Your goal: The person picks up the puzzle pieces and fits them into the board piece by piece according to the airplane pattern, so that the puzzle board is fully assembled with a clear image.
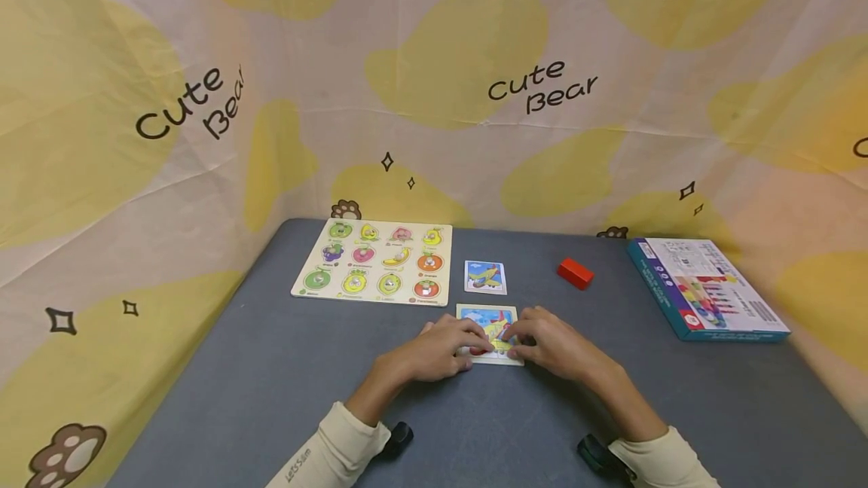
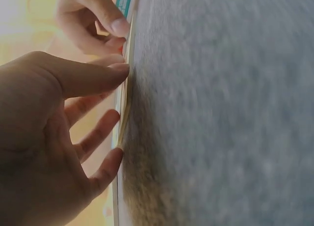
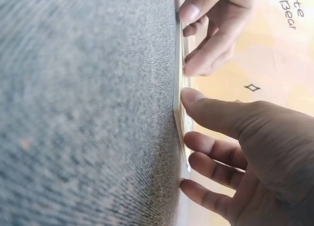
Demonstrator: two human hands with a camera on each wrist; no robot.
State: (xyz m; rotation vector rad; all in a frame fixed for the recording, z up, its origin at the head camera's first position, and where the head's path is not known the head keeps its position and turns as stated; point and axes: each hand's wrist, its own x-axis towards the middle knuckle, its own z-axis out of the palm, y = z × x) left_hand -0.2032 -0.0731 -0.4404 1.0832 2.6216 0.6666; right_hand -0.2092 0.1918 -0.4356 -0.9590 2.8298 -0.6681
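Note:
A small puzzle board [image 1: 468,312] with a pale frame and an airplane picture lies flat on the table. My left hand [image 1: 444,349] touches its left part with the fingertips, partly covering the picture. From the right side, my right hand [image 1: 556,345] rests its thumb and fingertips on the board. In the left wrist view, the left hand [image 2: 54,123] has its fingers spread along the board's edge. The right wrist view shows the right hand [image 3: 245,142] with thumb and fingers apart against the board. Just behind the board lies a card [image 1: 484,277] with a matching airplane.
A larger fruit-picture board [image 1: 373,262] lies at the back left. To the right are a red block [image 1: 576,274] and a flat teal-edged box [image 1: 708,288]. The grey table [image 1: 285,398] meets a patterned cloth [image 1: 434,81] at the back.

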